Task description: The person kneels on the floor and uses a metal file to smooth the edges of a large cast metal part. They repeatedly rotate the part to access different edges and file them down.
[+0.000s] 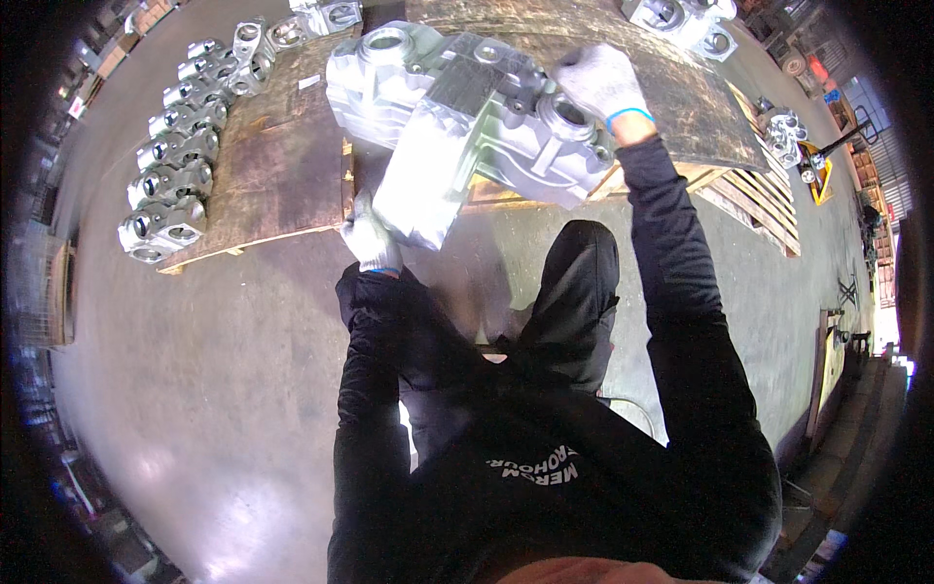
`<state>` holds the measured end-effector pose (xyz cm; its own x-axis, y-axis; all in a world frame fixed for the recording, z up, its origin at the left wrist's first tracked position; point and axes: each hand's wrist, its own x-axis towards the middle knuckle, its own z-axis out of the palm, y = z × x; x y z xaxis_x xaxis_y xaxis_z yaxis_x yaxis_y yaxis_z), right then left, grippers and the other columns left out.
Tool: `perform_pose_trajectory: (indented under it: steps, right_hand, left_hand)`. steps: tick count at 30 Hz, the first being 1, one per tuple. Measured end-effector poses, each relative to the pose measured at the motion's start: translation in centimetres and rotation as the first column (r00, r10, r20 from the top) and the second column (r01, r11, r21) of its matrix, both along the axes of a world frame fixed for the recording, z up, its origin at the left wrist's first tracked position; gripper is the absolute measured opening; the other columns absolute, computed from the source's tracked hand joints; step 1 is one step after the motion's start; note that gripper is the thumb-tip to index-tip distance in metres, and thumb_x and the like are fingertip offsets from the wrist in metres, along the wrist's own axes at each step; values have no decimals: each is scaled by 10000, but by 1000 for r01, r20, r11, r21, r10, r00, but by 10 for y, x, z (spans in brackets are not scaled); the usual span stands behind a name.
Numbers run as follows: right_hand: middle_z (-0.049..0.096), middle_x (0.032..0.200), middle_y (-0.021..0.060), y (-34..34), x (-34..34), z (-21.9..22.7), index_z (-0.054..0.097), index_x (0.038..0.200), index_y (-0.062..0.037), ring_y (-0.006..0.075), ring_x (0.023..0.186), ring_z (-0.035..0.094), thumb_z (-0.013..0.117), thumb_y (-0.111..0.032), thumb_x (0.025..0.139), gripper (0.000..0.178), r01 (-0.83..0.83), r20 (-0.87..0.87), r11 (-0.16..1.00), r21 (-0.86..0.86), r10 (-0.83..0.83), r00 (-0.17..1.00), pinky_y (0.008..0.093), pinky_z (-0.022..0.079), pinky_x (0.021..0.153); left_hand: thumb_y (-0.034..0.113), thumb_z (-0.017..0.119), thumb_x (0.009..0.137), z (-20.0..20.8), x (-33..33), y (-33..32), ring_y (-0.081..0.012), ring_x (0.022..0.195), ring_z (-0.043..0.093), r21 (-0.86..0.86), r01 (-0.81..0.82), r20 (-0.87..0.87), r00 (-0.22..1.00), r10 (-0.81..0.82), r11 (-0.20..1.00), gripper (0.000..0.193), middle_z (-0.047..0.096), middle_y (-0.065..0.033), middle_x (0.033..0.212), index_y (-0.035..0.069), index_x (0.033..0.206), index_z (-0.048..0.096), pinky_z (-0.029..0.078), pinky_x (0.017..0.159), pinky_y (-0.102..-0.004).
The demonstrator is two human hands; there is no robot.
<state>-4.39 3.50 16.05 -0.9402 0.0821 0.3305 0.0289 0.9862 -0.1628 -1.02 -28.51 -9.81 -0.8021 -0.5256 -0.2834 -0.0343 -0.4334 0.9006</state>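
Observation:
A large silver metal casting [486, 122], like a gear housing with round bores, sits tilted in front of me over the near edge of a wooden pallet. My left hand [370, 238], in a white glove, grips the lower left side of its block-shaped end; some fingers are hidden behind the metal. At the far right of the casting, my right hand [601, 83] is gloved too and closed above a round bore. Whatever its curled fingers hold, if anything, is out of sight.
Rows of smaller castings [180, 151] line the left side of the board-topped pallet [282, 165]. More castings [686, 24] lie at the far right. A slatted pallet [754, 209] and a yellow pallet jack [819, 175] stand to the right. My knees are below the casting.

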Motion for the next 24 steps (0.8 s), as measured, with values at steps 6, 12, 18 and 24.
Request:
perform_pose_trajectory:
  steps: [6, 12, 18, 24]
  right_hand:
    - [736, 933, 220, 20, -4, -21, 820, 974, -108, 394, 916, 726, 669, -365, 829, 331, -99, -66, 993, 71, 104, 992, 444, 578, 849]
    - [737, 898, 220, 21, 0, 5, 814, 938, -69, 386, 863, 732, 707, -291, 795, 285, -314, 86, 920, 234, 302, 949, 449, 578, 791]
    - [744, 892, 216, 20, 5, 7, 817, 920, -73, 381, 849, 736, 714, -299, 786, 282, -254, 172, 961, 109, 233, 957, 429, 583, 827]
    - [725, 844, 216, 31, 19, -2, 806, 892, -57, 383, 790, 737, 685, -278, 788, 273, -187, 31, 982, -11, 187, 982, 421, 590, 750]
  left_hand:
    - [270, 725, 943, 7, 4, 3, -169, 753, 632, 74, 13, -68, 998, -8, 997, 328, 704, -69, 873, -57, 950, 702, 511, 700, -335]
    - [259, 722, 960, 12, 10, 0, -142, 727, 606, 46, 70, -37, 997, -68, 996, 302, 679, -39, 838, -22, 859, 676, 498, 667, -333]
    - [252, 724, 965, -9, 2, -3, -137, 723, 607, 94, 39, -186, 982, -21, 995, 259, 668, -32, 829, 24, 859, 661, 502, 642, -331]
    - [153, 708, 978, -18, 0, -7, -142, 669, 623, 189, 49, -163, 986, -18, 981, 88, 656, -8, 825, 112, 920, 656, 517, 562, -309]
